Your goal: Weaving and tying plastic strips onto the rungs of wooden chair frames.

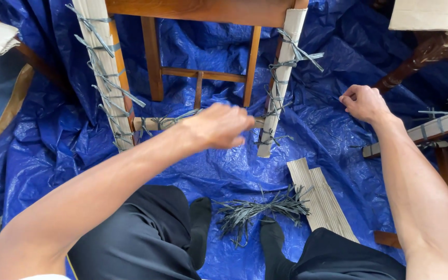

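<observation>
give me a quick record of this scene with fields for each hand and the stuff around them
left hand: closed hand, blurred, in front of chair rail
right hand: fist over blue tarp, contents not visible
chair legs: left leg and right leg wrapped in cardboard, tied with grey straps
floor items: strap bundle, cardboard strips

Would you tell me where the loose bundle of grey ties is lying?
The bundle of grey ties lies on the blue tarp, low centre, between the person's feet, left of the cardboard strips.

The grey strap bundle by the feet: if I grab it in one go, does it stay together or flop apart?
The strap bundle looks loose and untied, ends splaying, so it would likely flop and shed pieces. The thin strips probably weigh little and bend readily.
</observation>
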